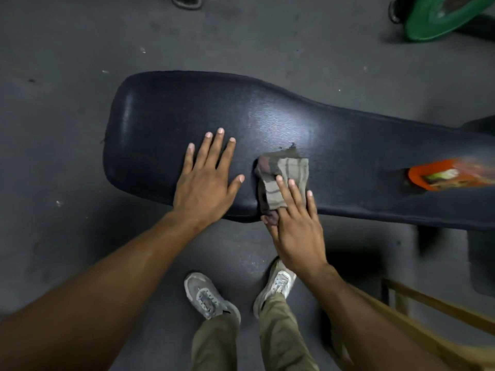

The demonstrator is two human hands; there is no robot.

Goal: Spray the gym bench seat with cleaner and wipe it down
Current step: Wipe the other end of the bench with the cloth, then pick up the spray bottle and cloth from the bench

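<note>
The black padded bench seat stretches from the left to the right edge, with a wet sheen near its middle. My left hand lies flat on the seat with fingers spread and holds nothing. My right hand presses a folded grey-brown cloth onto the seat's near edge, fingers on top of it. An orange spray bottle lies on the seat at the far right, blurred.
The floor is dark grey rubber. My two feet in pale sneakers stand just before the bench. A green weight plate sits at the top right. A wooden frame angles in at the lower right.
</note>
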